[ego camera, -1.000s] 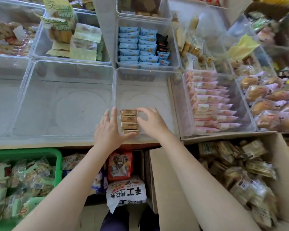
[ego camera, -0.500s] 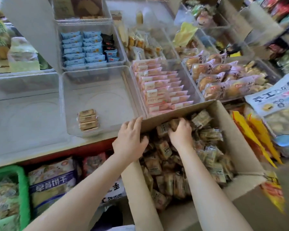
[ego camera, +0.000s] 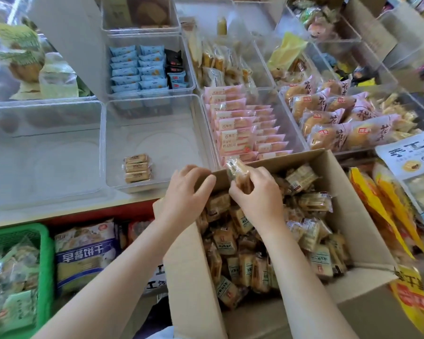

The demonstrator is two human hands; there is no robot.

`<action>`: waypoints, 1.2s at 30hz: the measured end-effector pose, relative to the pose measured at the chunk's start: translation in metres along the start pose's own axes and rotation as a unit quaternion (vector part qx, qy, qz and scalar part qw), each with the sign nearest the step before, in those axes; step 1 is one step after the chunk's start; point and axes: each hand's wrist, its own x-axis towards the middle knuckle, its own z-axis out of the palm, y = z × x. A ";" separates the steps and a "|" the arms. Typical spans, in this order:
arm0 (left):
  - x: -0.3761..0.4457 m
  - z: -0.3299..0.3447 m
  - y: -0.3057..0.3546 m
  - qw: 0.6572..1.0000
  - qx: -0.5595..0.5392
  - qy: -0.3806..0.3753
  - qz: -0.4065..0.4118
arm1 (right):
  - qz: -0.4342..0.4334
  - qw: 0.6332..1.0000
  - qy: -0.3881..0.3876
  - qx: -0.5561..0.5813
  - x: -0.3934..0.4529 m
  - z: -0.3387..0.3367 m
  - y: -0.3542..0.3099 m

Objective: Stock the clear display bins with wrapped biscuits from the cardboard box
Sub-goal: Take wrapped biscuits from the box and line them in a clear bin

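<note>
Right hand point(ego camera: 257, 196) pinches 1 wrapped biscuit point(ego camera: 240, 176); left hand point(ego camera: 184, 192) fingers straight.

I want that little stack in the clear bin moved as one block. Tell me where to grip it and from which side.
Come from above and squeeze the stack of four wrapped biscuits at its near and far ends. The packs lie flat, edge to edge in a front-to-back row, so end pressure likely keeps them together. The clear bin leaves open floor around them.

Both forearms reached forward, side by side. The left hand point(ego camera: 184, 192) lay palm-down, fingers loosely extended. The right hand point(ego camera: 257, 192) was raised, fingers and thumb curled in a pinch.
</note>
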 end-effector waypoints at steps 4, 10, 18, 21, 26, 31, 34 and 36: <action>0.009 -0.034 0.008 0.960 -0.258 -0.022 -0.105 | -0.116 0.993 -0.011 -0.032 0.006 0.027 -0.048; 0.025 -0.092 -0.044 0.911 -0.378 0.002 -0.164 | -0.126 0.966 -0.224 0.016 0.042 0.063 -0.097; 0.060 -0.127 -0.124 0.907 -0.394 0.046 -0.140 | 0.006 0.933 -0.345 0.099 0.110 0.132 -0.140; 0.070 -0.118 -0.168 0.983 -0.072 0.116 -0.120 | 0.031 0.949 -0.308 0.060 0.131 0.168 -0.137; 0.061 -0.100 -0.215 0.952 0.285 0.005 -0.107 | 0.077 0.967 -0.238 -0.045 0.170 0.225 -0.118; 0.061 -0.098 -0.214 0.950 0.297 0.019 -0.096 | 0.029 0.973 -0.201 -0.111 0.181 0.271 -0.117; 0.061 -0.098 -0.216 0.950 0.296 0.018 -0.096 | 0.000 0.972 -0.200 -0.125 0.181 0.290 -0.119; 0.062 -0.097 -0.216 0.949 0.299 0.016 -0.095 | 0.005 0.959 -0.249 -0.132 0.178 0.301 -0.119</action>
